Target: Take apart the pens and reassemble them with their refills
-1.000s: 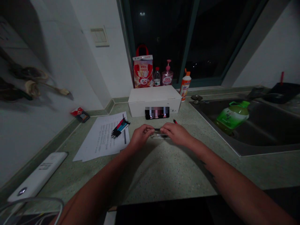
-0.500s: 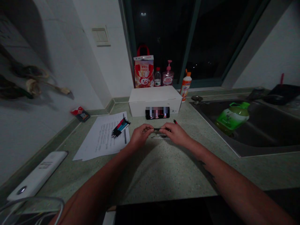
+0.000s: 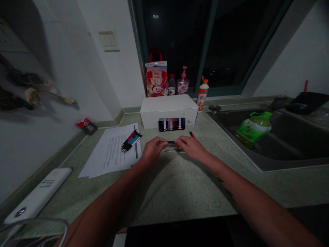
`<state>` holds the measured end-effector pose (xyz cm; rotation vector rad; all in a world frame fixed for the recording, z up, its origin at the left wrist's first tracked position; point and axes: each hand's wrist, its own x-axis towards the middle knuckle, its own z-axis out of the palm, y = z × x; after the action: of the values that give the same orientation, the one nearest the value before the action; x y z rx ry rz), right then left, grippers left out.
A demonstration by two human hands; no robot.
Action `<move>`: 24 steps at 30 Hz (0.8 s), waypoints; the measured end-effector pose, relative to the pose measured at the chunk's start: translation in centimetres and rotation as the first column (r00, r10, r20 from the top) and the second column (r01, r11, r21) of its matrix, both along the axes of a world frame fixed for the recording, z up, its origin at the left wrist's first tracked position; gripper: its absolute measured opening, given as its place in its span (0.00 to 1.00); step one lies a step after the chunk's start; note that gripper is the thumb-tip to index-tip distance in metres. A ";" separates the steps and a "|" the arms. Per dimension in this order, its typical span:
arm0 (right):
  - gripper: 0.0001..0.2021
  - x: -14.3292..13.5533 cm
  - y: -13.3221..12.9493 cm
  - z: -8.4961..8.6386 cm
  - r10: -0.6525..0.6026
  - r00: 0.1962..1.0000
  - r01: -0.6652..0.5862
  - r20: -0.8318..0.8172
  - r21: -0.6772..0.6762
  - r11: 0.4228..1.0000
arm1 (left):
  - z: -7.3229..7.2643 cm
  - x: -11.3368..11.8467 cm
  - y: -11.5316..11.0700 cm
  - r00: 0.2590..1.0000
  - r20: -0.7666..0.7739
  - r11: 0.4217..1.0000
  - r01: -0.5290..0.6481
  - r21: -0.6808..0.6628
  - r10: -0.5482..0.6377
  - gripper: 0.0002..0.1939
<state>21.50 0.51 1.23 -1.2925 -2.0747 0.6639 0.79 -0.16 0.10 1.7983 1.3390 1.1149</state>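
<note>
Over the counter, a short black pen barrel (image 3: pixel 171 142) lies level between my two hands. My left hand (image 3: pixel 154 149) pinches its left end with thumb and fingers. At the other end, the fingers of my right hand (image 3: pixel 192 145) are closed on it and partly hide it. Thin, light pen pieces (image 3: pixel 176 151) lie on the counter just below the barrel, partly covered by my right hand. A red and black pen piece (image 3: pixel 192 134) rests beyond my right hand. To the left, a bundle of several pens (image 3: pixel 131 140) sits on printed sheets (image 3: pixel 102 151).
A phone (image 3: pixel 164 129) leans against a white box (image 3: pixel 167 106). Behind stand a red bag (image 3: pixel 156 80), a small bottle (image 3: pixel 171 85), a pink pump bottle (image 3: pixel 183 85) and an orange-capped bottle (image 3: pixel 203 95). Right, a green-labelled jug (image 3: pixel 253 128) is in the sink (image 3: pixel 259 168). A white power strip-like device (image 3: pixel 38 195) lies left.
The view has shifted slightly. Both hands stay in nearly the same place with the pen barrel between them; the right fingers have moved only a little.
</note>
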 end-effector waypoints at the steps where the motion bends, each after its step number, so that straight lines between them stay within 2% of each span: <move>1: 0.18 0.0 0.0 0.0 0.006 1.000 -0.006 0.002 -0.018 1.000 | -0.1 0.0 0.0 1.000 0.001 1.000 0.003 0.002 -0.003 0.09; 2: 0.18 0.0 0.0 0.0 0.014 1.000 -0.014 -0.012 -0.021 1.000 | -0.1 0.0 0.0 1.000 0.003 1.000 0.006 0.001 -0.006 0.09; 5: 0.08 -0.1 0.1 -0.2 0.005 0.995 -0.003 -0.104 0.014 1.000 | -0.4 0.0 0.1 1.000 0.013 1.000 0.000 -0.001 0.000 0.08; 10: 0.13 -0.2 0.3 -0.7 0.039 0.994 -0.045 -0.098 -0.059 0.997 | -0.5 -0.1 0.1 1.000 0.004 1.000 0.016 0.004 -0.016 0.09; 12: 0.10 -0.1 0.3 -0.9 0.021 0.992 -0.024 -0.125 -0.027 0.999 | -0.4 0.0 0.0 1.000 0.001 1.000 0.011 0.005 -0.011 0.09; 13: 0.11 -0.1 0.3 -1.0 0.014 0.990 -0.017 -0.143 -0.021 1.000 | -0.4 0.0 0.0 1.000 0.000 1.000 0.008 0.007 -0.008 0.09; 17: 0.11 -0.2 0.2 -0.9 0.070 0.987 -0.082 -0.141 -0.078 0.994 | -0.5 0.0 0.0 1.000 0.001 1.000 0.018 0.021 -0.018 0.09; 21: 0.04 -0.1 0.0 -0.3 0.009 0.997 -0.001 -0.077 0.112 0.994 | -1.0 0.0 0.3 0.999 0.047 1.000 0.023 -0.002 -0.023 0.09; 24: 0.05 0.1 0.0 0.1 0.005 1.000 0.000 -0.021 0.201 0.980 | -1.0 -0.2 0.7 0.997 0.073 0.999 0.018 -0.048 -0.015 0.11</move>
<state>21.61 0.52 1.35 -1.1635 -2.0670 0.4531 0.57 0.51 -0.94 1.7151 1.2958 1.1182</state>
